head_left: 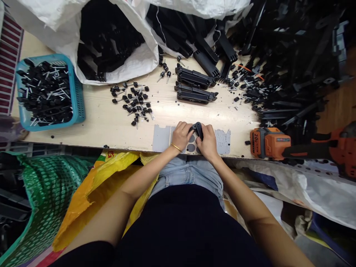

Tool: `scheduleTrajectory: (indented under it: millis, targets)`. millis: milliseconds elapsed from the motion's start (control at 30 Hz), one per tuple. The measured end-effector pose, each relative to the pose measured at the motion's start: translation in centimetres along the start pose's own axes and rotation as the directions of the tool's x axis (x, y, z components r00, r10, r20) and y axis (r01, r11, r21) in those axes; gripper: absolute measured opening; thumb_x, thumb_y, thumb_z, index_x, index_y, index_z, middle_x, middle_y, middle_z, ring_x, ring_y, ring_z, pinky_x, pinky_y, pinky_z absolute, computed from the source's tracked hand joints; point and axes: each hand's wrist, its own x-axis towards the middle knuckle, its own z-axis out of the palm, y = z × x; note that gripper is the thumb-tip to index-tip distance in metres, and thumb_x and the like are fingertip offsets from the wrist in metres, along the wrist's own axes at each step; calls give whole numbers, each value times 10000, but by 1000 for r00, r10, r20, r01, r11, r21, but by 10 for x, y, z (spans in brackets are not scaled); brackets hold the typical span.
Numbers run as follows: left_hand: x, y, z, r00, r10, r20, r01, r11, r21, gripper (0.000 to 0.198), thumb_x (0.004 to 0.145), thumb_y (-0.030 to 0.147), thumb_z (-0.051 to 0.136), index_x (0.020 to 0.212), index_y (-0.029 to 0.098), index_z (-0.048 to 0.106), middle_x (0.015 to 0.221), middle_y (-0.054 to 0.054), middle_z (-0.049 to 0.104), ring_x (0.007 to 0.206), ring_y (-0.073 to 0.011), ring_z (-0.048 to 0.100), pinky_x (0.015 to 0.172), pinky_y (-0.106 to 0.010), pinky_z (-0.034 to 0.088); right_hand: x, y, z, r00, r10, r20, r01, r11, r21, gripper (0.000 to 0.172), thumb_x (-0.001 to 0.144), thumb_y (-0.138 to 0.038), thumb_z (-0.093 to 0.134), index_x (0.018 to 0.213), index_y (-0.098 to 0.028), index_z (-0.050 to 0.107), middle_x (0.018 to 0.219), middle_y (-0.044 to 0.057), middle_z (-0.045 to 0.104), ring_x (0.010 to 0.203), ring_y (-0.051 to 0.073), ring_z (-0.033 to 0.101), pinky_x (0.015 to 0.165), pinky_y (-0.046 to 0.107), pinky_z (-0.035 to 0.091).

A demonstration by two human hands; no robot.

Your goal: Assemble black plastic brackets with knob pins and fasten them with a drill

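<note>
Close to the table's front edge, my left hand and my right hand hold a small black part between them. The fingers of both hands are closed on it, over a grey mat with dark round spots. Beyond my hands lie two folded black assemblies, side by side. Left of these, several black-headed screws are scattered on the wooden table.
A blue basket full of black-headed screws stands at the left. White sacks with black parts lie at the back. Black parts are heaped at the right, behind an orange power tool. Yellow and green sacks hang below the front edge.
</note>
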Motion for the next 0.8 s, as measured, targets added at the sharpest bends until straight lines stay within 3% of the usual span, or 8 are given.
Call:
scheduleTrajectory:
  millis: [100, 267, 400, 567, 800]
  targets:
    - [12, -9, -5, 986, 134, 97, -129, 990, -63, 159, 935, 302, 520, 978, 194, 629, 856, -50, 639, 870, -212, 584, 802, -363, 488, 0, 1, -1, 1000, -6, 5, 6, 1000, 10, 582, 693, -89, 452, 1268, -166, 490, 1044, 122, 514, 1012, 290, 517, 896, 421, 490]
    - [12, -2, -1, 999, 7, -51, -8, 1000, -20, 138, 918, 211, 519, 990, 157, 624, 868, -73, 644, 855, -224, 577, 782, -371, 483, 0, 1, -3, 999, 7, 43, -8, 1000, 22, 600, 697, -77, 431, 1293, -125, 472, 1042, 136, 507, 1006, 292, 513, 904, 429, 487]
    - [11, 3, 2, 995, 97, 34, -94, 992, -81, 63, 857, 204, 600, 908, 183, 630, 809, -42, 634, 815, -209, 579, 750, -343, 485, -2, 1, -4, 998, 7, 55, -8, 1000, 30, 614, 708, -81, 430, 1319, -139, 454, 1049, 133, 504, 1006, 291, 510, 882, 429, 497]
    - [5, 15, 9, 983, -134, -129, 126, 990, -65, 77, 821, 144, 589, 878, 192, 609, 794, -33, 621, 789, -204, 569, 711, -337, 475, -3, 4, -4, 998, 1, 70, -5, 999, 46, 642, 717, -71, 417, 1354, -148, 424, 1051, 133, 507, 1000, 292, 507, 874, 438, 507]
    - [11, 22, 4, 993, -116, -16, 115, 991, -63, 128, 797, 118, 584, 892, 205, 577, 828, -43, 598, 813, -220, 550, 742, -344, 467, -5, -1, -3, 994, 43, 99, -43, 999, 3, 645, 715, -63, 428, 1355, -142, 407, 1080, 146, 503, 1040, 298, 491, 868, 434, 511]
